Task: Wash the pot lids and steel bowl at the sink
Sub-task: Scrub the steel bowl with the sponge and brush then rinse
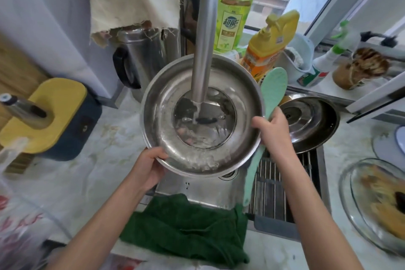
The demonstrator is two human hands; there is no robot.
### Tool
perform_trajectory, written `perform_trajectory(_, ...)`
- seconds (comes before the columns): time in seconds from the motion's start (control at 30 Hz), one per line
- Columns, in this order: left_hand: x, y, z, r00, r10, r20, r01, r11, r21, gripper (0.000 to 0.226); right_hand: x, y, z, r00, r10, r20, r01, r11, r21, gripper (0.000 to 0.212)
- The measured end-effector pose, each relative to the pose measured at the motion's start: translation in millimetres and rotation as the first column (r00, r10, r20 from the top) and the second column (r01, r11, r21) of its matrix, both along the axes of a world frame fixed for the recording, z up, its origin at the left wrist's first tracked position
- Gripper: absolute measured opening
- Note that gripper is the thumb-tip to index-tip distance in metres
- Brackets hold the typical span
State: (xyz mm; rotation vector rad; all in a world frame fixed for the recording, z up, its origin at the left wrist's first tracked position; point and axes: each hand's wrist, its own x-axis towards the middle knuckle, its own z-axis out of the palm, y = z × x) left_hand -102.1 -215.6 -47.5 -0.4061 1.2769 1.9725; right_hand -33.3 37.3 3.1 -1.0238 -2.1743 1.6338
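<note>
While the tap runs: water from the tall brushed-steel faucet (203, 50) lands on the see-through centre of the round steel-rimmed pot lid (166, 129), which is held underside up above the stainless sink (206, 190).
Left hand: the left hand (151, 164) grips the near-left rim, thumb hooked over the edge, fingers hidden beneath.
Right hand: the right hand (271, 131) curls round the right rim. A mint-green silicone paddle (274, 85) passes behind it, and I cannot tell whether it is held too.
Step in hand: rinsing, by my reading. Whitish residue clings to the near inner ring.
Doing it well: tilt and turn the lid so the stream sweeps the whole ring, and keep both grips firm, since wet steel is likely slippery.
Further right: a domed all-steel lid (311, 125) lies over the sink's wire rack, clear of the stream.
</note>
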Motion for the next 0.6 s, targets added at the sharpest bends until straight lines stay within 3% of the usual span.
perform_trajectory(0.03,2.2,1.3,2.4,1.000,-0.026,-0.013,0.026,1.000,0.007,0.025,-1.2,2.2,4.5,1.000,-0.008,0.025,0.008,1.000,-0.002,0.022)
perform_trajectory(0.1,3.0,-2.8,7.9,0.992,-0.105,-0.064,0.104,0.994,-0.010,0.045,-3.3,5.2,8.2,0.996,-0.022,0.090,0.027,0.998,-0.055,0.029)
perform_trajectory(0.2,1.6,-13.3,17.3,0.961,-0.232,-0.150,0.228,0.973,-0.042,0.067,-2.2,8.2,-3.5,0.983,-0.001,0.181,0.034,0.983,-0.179,0.018)
perform_trajectory(0.3,1.4,-23.3,24.1,0.930,-0.300,-0.215,0.265,0.948,-0.176,0.082,2.7,1.1,-25.3,0.969,0.019,0.248,0.060,0.950,-0.307,0.029)
perform_trajectory(0.37,1.6,-27.2,30.3,0.892,-0.351,-0.284,0.258,0.912,-0.318,0.079,5.8,-10.0,-36.9,0.969,-0.008,0.248,0.098,0.931,-0.353,0.035)
perform_trajectory(0.47,-1.3,-28.1,38.0,0.866,-0.359,-0.349,0.202,0.888,-0.412,0.064,9.8,-28.6,-51.9,0.969,-0.058,0.242,0.158,0.893,-0.422,0.056)
perform_trajectory(0.53,-11.2,-30.0,34.9,0.812,-0.385,-0.438,0.109,0.838,-0.534,0.053,12.3,-39.7,-55.1,0.969,-0.111,0.220,0.202,0.869,-0.451,0.044)
perform_trajectory(0.6,-20.9,-32.2,27.1,0.734,-0.460,-0.500,0.021,0.750,-0.661,0.064,13.9,-46.0,-55.1,0.968,-0.182,0.173,0.242,0.858,-0.452,0.017)
